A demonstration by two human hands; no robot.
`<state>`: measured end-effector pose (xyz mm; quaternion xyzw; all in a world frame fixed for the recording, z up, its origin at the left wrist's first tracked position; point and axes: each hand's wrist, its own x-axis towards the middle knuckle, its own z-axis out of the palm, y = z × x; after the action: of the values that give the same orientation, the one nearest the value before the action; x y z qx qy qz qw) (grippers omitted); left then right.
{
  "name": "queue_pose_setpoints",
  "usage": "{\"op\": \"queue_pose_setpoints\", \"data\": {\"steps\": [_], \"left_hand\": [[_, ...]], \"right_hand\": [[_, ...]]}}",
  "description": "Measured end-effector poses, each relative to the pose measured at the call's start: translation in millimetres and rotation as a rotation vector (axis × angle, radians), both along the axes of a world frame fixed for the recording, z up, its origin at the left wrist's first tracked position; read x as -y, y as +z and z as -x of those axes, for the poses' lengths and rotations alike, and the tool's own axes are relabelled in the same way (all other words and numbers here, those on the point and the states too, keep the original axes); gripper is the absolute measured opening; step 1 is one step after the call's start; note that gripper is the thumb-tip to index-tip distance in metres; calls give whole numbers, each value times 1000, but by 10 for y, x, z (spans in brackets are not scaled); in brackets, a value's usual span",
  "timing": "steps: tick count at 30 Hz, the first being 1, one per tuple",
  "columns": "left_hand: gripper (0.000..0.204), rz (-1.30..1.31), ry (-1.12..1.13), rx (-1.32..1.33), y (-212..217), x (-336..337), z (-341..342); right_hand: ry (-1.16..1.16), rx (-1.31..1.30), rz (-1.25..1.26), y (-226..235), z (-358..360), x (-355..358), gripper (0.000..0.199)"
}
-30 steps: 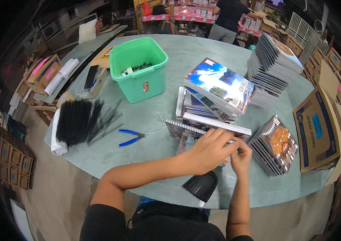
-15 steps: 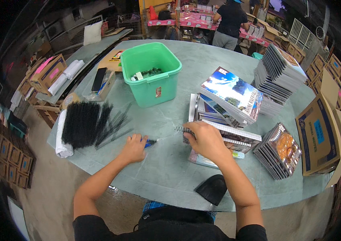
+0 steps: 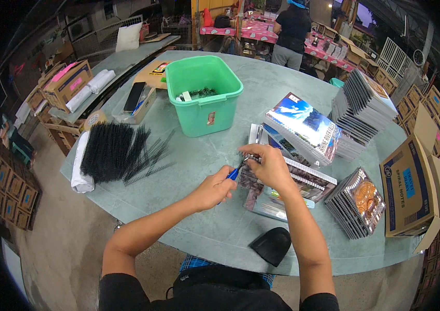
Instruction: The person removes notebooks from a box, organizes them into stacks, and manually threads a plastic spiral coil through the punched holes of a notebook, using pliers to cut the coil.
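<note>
My left hand grips blue-handled pliers, their tip at the left end of a black spiral coil. My right hand presses down on a spiral notebook and pinches the coil's end. The notebook lies on top of other notebooks on the grey-green round table, straight in front of me.
A green plastic bin stands behind the hands, a heap of black spiral coils to the left. Stacks of notebooks and an open cardboard box stand right. A black object lies near the front edge. A person stands far behind.
My left hand picked up the blue pliers from the table and brought them right to the coil end. My right hand stayed on the notebook.
</note>
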<state>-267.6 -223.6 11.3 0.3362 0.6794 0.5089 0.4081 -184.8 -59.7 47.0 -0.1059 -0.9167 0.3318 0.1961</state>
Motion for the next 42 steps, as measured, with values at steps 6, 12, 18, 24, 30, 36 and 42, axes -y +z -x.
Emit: {"op": "queue_pose_setpoints", "data": {"steps": [6,12,18,24,30,36,42], "left_hand": [[23,39,44,-48,88,-22,-66],[25,-30,1,-699,-34,-68,79],[20,-5,22,-720,-18,-19,67],[21,126,75,-1287,98,24,161],[34,177,-144,350,154,90,199],[35,11,-195,1080,71,48,162],[23,-57,-79,-858,-141,57,208]], "right_hand": [[79,15,34,6,-14,-31,28],[130,-114,-128,-55,-57,53,27],[-24,-71,-90,-57,-67,141,27],[-56,-136,-119,-87,-41,136,24],[-123,-66,-156,-97,-45,108,21],[-115,-76,-163,-103,-67,127,18],[-95,-103,-177,-106,-77,118,17]]}}
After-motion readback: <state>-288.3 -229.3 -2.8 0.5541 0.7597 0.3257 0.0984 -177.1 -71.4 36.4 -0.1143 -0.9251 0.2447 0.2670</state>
